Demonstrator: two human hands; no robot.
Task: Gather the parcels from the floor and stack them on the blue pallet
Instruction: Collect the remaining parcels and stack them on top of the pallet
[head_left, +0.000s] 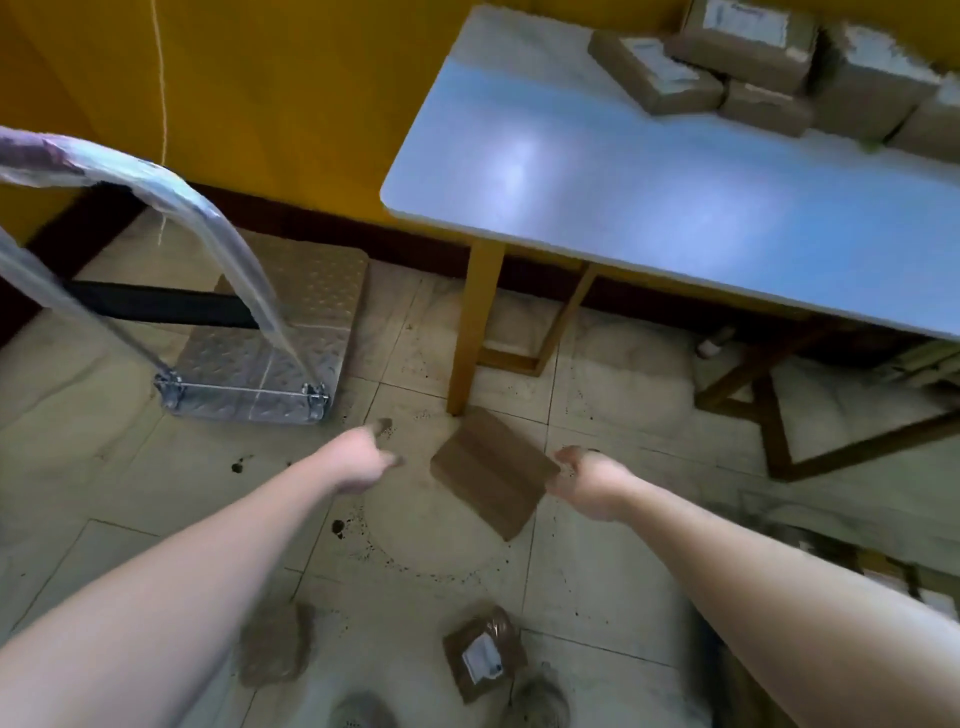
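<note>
Where our left fingers (375, 431) show, they're spread & fairly straight, tips blurred, holding nothing; a strip of floor separates them from the parcel. Right fingers (569, 457) are loosely bent, right at the parcel's rt edge; too blurred to tell whether they touch or pinch it. Left hand (358, 465) & right hand (589, 486) both reach fwd & down, with bare forearms running back to the lower corners of view

Brown parcel (491, 467) sits btw our two hands, tilted, plain face up w/ a tape seam across it, just in front of a yellow table leg (475, 322). We can't tell if it rests on the tiled floor (597, 587) or is just off it

Nearer us, 2 more on the tiles: labelled parcel (480, 657), white sticker up, & blurred parcel (272, 644) to its left, well apart. Our shoes (358, 712) are at the bottom edge

Further out, rt: table (623, 197) w/ pale blue top. Parcel stack (727, 67) sits on its far corner, several brown boxes touching, some w/ labels

Left: platform trolley (291, 322) w/ checker-plate deck, plastic-wrapped handle (156, 176) upright, parked against the yellow wall (285, 78)
</note>
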